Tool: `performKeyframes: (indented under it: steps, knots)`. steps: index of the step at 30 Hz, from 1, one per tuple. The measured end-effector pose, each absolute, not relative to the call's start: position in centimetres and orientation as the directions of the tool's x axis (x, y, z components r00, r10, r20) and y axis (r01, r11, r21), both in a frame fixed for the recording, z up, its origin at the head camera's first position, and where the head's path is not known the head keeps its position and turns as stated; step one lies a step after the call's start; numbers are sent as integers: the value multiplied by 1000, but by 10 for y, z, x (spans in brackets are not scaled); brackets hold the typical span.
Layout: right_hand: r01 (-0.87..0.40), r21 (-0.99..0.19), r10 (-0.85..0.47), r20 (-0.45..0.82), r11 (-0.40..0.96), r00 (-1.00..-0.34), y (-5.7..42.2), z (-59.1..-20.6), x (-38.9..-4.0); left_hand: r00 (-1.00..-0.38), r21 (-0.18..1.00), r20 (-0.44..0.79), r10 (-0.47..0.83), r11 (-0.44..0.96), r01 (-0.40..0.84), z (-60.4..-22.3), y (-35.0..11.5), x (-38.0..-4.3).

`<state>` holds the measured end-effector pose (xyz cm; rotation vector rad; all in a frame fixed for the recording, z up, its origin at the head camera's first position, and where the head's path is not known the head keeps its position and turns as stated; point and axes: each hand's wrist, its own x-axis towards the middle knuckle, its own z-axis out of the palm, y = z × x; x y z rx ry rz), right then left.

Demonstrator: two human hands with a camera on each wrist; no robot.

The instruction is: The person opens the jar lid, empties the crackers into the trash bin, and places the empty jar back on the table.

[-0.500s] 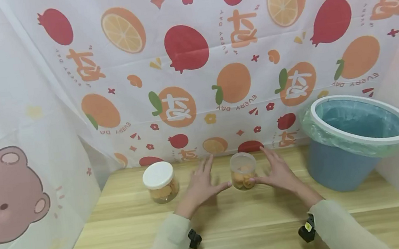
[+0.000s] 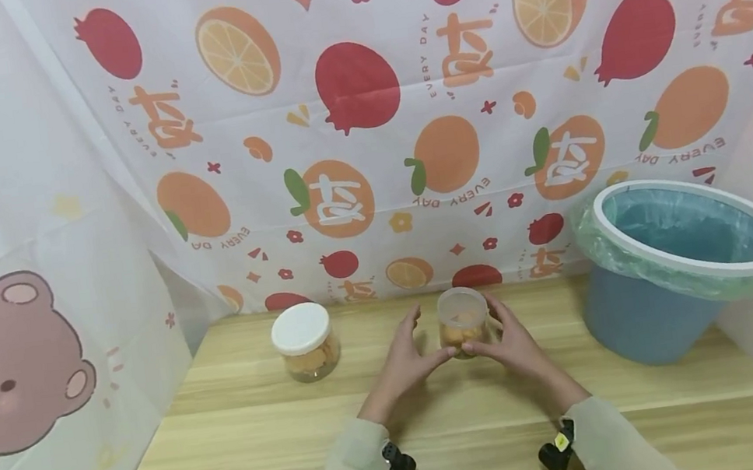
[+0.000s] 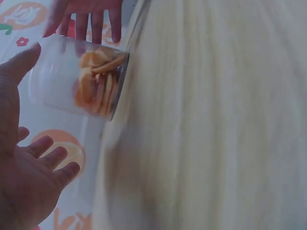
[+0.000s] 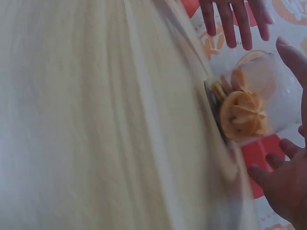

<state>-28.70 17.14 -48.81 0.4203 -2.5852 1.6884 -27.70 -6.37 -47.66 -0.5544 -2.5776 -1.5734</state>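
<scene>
Clear jar (image 2: 463, 322): upright near the table's back edge, about midway between its left and right edges; see-through and round, with a pale, cloudy upper part, a darker line round the base and no printing that shows; whether a cap covers the top I cannot tell.
Biscuits (image 4: 242, 115): golden-brown, heaped in the lower part of the clear jar; one round piece with a ridged, swirled face lies against the wall, others stand on edge.
Left hand (image 2: 404, 361): at the clear jar's left, fingers spread and slightly bent, thumb at the front.
Right hand (image 2: 513, 347): at its right, fingers likewise spread, thumb at the front near the other thumb; whether either hand touches the wall I cannot tell.
White-lidded jar (image 2: 303, 339): upright near the table's back left corner, lid on, light brown pieces behind its clear wall.
Blue bin (image 2: 643, 316): by the table's back right corner, white ring round the mouth, green translucent liner (image 2: 591, 244) folded over the outside.
Table (image 2: 472, 443): pale wood-grain top.
</scene>
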Motion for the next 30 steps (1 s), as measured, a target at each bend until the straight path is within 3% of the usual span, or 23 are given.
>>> performKeyframes:
  steps: [9, 21, 30]
  knots:
    - [-183, -973, -175, 157, 143, -972, 163, -505, -290, -949, 913, 213, 234, 297, 279, -491, -40, -287]
    - [-185, -976, -68, 179, 110, -982, 159, -515, -287, -963, 951, 154, 222, 232, 206, -503, -28, -294]
    - [-178, -977, -43, 174, 119, -984, 152, -517, -289, -954, 943, 218, 208, 207, 261, -510, -25, -300]
